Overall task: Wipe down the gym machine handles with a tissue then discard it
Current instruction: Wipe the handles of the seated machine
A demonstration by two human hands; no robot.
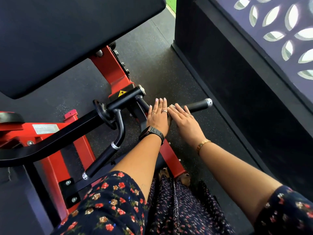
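Two hands are lying side by side on one black handle of the gym machine, near the middle of the view. The left hand is resting flat across the handle's inner end, fingers straight and close together, pointing to 12 o'clock; a black watch is sitting on its wrist. The right hand, just at 3 o'clock of the left and touching it, is also lying flat with fingers straight, pointing to about 10 o'clock, and is pressing a white tissue onto the handle; only a small edge of the tissue is showing under the fingertips. A gold bracelet is circling that wrist. The handle's bare end, with its silver cap, is sticking out toward 3 o'clock. A second handle is hanging at 7 o'clock of the hands, untouched. The red frame is running up to 11 o'clock under a black pad, and a patterned screen is standing at 2 o'clock over the speckled floor
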